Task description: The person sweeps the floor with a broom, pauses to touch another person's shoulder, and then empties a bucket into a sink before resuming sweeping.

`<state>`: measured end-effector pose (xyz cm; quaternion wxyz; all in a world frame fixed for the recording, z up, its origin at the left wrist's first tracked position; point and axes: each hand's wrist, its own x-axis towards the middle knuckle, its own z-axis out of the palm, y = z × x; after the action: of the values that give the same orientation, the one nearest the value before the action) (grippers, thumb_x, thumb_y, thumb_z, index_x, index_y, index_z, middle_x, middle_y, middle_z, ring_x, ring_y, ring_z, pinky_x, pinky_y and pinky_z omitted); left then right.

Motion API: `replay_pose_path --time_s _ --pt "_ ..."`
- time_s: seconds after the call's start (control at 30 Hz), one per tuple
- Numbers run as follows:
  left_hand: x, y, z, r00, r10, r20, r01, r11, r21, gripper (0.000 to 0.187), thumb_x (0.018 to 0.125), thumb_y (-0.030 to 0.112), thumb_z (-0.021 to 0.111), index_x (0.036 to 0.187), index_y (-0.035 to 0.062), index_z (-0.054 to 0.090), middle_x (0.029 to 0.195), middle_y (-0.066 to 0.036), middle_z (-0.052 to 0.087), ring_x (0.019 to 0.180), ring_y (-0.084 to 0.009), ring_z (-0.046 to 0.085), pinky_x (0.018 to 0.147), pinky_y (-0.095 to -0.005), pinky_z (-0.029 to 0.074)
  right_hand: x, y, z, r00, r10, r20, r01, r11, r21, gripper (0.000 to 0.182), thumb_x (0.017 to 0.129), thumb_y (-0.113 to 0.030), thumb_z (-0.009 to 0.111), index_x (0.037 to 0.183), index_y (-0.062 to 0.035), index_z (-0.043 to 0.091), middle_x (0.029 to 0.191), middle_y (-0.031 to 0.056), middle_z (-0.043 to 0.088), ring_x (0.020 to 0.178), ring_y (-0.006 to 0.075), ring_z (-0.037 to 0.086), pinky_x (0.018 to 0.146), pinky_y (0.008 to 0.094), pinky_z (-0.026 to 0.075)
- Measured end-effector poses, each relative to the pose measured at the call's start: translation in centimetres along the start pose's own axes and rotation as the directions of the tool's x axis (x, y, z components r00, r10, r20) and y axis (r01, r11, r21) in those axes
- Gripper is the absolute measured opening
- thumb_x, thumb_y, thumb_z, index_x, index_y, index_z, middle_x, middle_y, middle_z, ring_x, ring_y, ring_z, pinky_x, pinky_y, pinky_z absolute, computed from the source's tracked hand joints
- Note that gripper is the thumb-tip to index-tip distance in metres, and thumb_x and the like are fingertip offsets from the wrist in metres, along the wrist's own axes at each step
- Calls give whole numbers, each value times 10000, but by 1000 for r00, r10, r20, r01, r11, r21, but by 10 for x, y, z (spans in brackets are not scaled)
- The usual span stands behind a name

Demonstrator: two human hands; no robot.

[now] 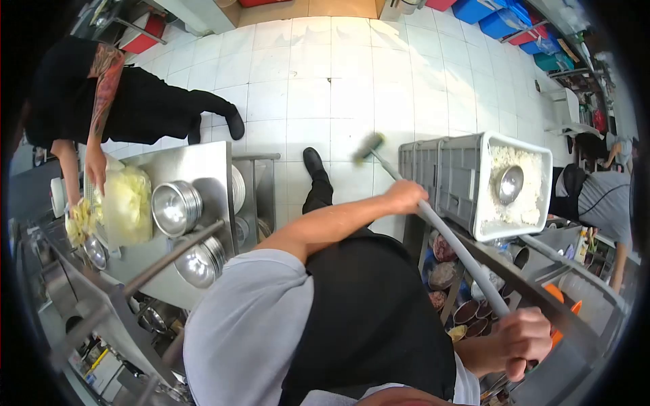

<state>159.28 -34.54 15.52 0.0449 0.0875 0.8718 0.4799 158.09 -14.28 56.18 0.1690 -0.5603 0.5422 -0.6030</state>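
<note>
A long-handled floor brush runs slantwise across the view, its pale shaft ending in a blurred green and yellowish head over the white floor tiles. Partway down the shaft, my left hand is closed around it. My right hand grips near the shaft's upper end, close to my right side. Just right of the shaft stands a grey plastic crate with a white inside. White rice-like food fills it, and a metal bowl lies on top.
A co-worker stands left, hands by a bag of pale yellow food. Stacked metal bowls sit on the left steel counter. Another person is at the far right. Blue bins line the upper right. My shoe is on the tiles.
</note>
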Motion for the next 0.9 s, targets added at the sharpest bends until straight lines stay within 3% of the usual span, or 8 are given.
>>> replay_pose_path --time_s 0.13,0.3,0.5,0.67,0.7,0.73,0.8,0.9 --pt "24 -71 -18 998 3 65 -5 999 34 161 857 279 770 936 139 764 999 -102 743 995 -370 704 835 -522 582 79 60 22 983 180 -39 -183 978 -98 441 976 -308 648 635 -50 538 532 18 524 492 233 579 485 342 506" --pt "-38 -225 -155 951 -228 -207 253 963 99 290 976 315 723 814 77 685 918 -136 686 949 -378 676 818 -517 546 173 186 74 945 300 -129 -285 951 122 508 936 -381 783 627 -30 583 556 52 560 547 282 623 544 398 515" --pt "-75 -271 -282 801 -403 -444 495 862 110 335 954 334 735 756 77 653 856 -144 671 877 -389 653 784 -522 533 252 247 84 958 285 -38 -273 943 190 412 881 -296 771 634 -9 606 576 72 564 596 318 644 565 384 518" --pt "4 -203 -273 906 -187 -380 235 968 85 184 874 210 794 783 98 681 858 -140 679 849 -396 666 748 -536 535 266 193 -4 989 107 -101 -100 993 68 253 798 -152 638 586 -37 561 501 38 519 425 241 569 389 300 421" --pt "27 -182 -269 948 -127 -292 145 989 42 182 878 233 783 794 103 688 869 -135 688 867 -394 677 759 -539 542 268 176 -19 994 70 -78 -62 993 101 284 858 -167 635 605 -54 572 498 6 523 406 199 553 376 299 427" --pt "50 -163 -262 974 -105 -200 114 993 34 169 874 252 773 815 112 699 884 -127 696 914 -387 684 787 -535 548 278 168 -35 999 -9 49 3 991 131 585 997 -463 715 586 -94 526 499 -9 523 422 166 574 383 262 446" --pt "101 -147 -248 998 -48 -52 49 998 26 153 870 277 758 852 130 720 911 -113 708 979 -375 694 833 -522 559 298 158 -48 989 -46 139 31 994 104 539 995 -400 699 599 -69 544 501 10 523 433 184 584 385 284 457" --pt "140 -178 -235 998 -15 -61 17 999 37 130 879 277 745 870 147 736 928 -101 715 985 -364 700 844 -503 567 316 185 -39 993 112 41 -105 983 -151 486 989 -337 674 617 -46 560 506 34 521 441 209 580 412 317 490"
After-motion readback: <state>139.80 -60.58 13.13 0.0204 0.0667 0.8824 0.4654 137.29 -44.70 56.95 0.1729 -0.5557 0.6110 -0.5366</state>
